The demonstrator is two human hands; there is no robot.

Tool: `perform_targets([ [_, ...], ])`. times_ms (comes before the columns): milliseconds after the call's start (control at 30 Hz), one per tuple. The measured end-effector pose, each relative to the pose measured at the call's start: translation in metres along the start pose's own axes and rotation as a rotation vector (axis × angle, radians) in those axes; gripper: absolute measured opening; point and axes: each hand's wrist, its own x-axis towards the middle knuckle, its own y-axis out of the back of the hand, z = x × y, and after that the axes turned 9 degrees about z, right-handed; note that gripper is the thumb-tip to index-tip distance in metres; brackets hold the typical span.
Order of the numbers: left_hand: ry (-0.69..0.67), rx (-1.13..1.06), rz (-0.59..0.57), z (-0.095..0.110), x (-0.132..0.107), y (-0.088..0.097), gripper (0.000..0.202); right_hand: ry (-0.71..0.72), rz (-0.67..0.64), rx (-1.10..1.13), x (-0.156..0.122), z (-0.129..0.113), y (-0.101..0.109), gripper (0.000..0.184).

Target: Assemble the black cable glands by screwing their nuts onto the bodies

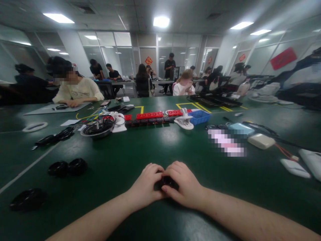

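My left hand (147, 183) and my right hand (182, 184) meet at the front middle of the green table (120, 150). Their fingers curl around a small, black, round object (168, 181), which looks like a coil or ring. Most of it is hidden by the fingers, so its exact kind cannot be made out. To the left lie more glossy black round bundles: a touching pair (67, 167) and a single black bundle (28, 199) closer to me.
Across the table stand a metal bowl (97, 131) with dark parts, red and black strips (149, 115), a white clamp (185, 121) and a blue bin (200, 117). Cables and white adapters (261, 141) lie at right. A person in a pale top (80, 88) works opposite.
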Motion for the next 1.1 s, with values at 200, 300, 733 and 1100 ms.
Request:
perform_targets([
  [200, 0.032, 0.030, 0.034, 0.000, -0.002, 0.000, 0.028, 0.087, -0.018, 0.094, 0.001, -0.001, 0.007, 0.031],
  [300, 0.023, 0.023, 0.044, -0.002, -0.003, -0.002, 0.027, 0.126, -0.012, 0.087, 0.000, -0.002, 0.009, 0.025],
  [733, -0.012, 0.031, 0.043, -0.002, -0.003, 0.000, 0.026, 0.043, 0.069, 0.041, -0.002, -0.003, 0.010, 0.014],
  [1100, -0.054, 0.062, 0.082, -0.005, -0.003, -0.003, 0.030, 0.118, 0.066, -0.275, 0.003, 0.004, 0.015, 0.027],
])
